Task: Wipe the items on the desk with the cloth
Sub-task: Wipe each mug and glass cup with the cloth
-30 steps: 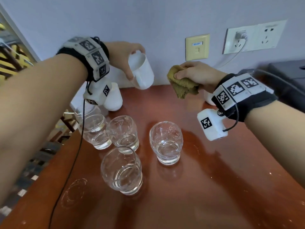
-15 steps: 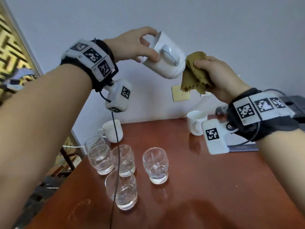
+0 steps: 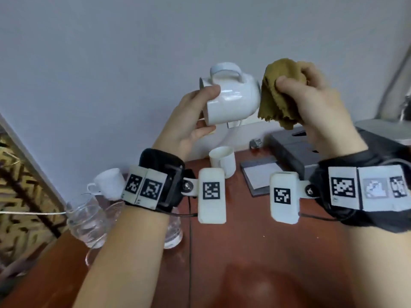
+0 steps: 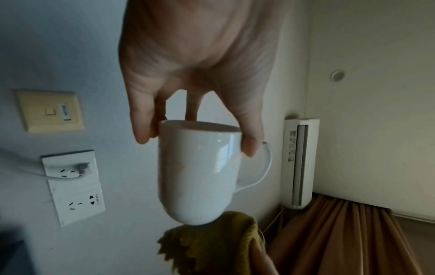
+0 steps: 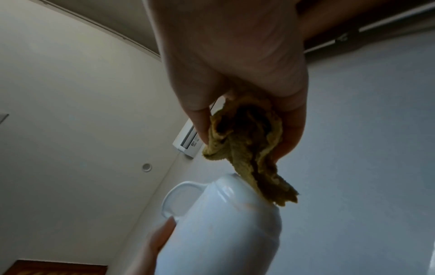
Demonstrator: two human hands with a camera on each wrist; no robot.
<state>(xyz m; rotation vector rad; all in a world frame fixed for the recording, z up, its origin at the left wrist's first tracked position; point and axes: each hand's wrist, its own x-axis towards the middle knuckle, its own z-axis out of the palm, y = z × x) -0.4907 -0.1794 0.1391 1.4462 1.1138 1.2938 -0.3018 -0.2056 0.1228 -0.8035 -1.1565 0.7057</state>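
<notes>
High above the desk, my left hand (image 3: 195, 116) grips a white mug (image 3: 231, 101) by its rim, thumb outside and fingers at the mouth. The mug lies on its side with its handle up and its base toward the right. My right hand (image 3: 311, 94) holds a bunched mustard-yellow cloth (image 3: 278, 94) against the mug's base. In the left wrist view the mug (image 4: 197, 171) hangs from my fingers and the cloth (image 4: 212, 247) touches its bottom. In the right wrist view the cloth (image 5: 249, 148) drapes onto the base of the mug (image 5: 226, 227).
On the red-brown desk (image 3: 266, 252) stand another white mug (image 3: 222, 161), a white cup (image 3: 106, 185) at the back left, and several clear glasses (image 3: 89, 221) under my left forearm. A notepad (image 3: 260, 176) and a grey box (image 3: 295, 147) lie at the back right.
Both hands rose from near the desk to well above it. The mug turned onto its side with the handle up, and the cloth came against its base.
</notes>
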